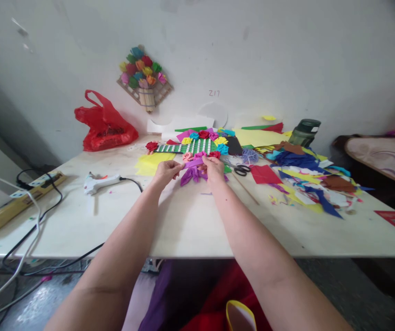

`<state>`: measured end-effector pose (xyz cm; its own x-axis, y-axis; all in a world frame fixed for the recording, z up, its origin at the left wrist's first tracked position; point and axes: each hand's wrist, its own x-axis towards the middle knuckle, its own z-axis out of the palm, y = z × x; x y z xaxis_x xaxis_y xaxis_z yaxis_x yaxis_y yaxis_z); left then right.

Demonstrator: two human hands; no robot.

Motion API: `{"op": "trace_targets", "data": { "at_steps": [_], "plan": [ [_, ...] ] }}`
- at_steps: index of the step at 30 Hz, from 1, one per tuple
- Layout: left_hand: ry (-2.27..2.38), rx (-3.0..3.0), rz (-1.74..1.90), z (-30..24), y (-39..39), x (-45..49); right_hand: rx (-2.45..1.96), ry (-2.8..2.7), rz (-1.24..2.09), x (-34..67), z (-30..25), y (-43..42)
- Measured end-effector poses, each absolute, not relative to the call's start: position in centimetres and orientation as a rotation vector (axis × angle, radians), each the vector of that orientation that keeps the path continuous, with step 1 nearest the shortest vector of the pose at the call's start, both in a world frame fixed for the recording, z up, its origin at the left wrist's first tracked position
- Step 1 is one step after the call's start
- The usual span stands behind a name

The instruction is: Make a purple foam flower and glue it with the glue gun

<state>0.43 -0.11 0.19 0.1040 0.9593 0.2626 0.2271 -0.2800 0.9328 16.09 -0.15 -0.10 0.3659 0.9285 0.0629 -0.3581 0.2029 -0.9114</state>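
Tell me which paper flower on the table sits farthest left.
The red flower at the green striped mat's left end; the others cluster toward its right side.

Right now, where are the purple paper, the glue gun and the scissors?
purple paper point(194, 163): head view, on its upper strip.
glue gun point(99, 182): head view, on its white body.
scissors point(241, 170): head view, on the black handles.

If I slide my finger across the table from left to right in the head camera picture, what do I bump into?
From the left: power strip → white glue gun → left hand → purple paper pinched by both hands → right hand → black scissors → red paper square → heap of coloured paper scraps.
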Motion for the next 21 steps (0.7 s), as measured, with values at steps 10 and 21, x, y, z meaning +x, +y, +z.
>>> {"op": "trace_targets", "data": {
  "at_steps": [10,21],
  "plan": [
    [1.263,1.706,1.217,-0.3,0.6,0.3,-1.015,-0.761,0.971,16.5,-0.7,0.7],
    [1.378,1.896,1.281,0.4,0.4,-0.2,-0.999,-0.866,0.928,17.0,-1.4,1.4]
  ]
}}
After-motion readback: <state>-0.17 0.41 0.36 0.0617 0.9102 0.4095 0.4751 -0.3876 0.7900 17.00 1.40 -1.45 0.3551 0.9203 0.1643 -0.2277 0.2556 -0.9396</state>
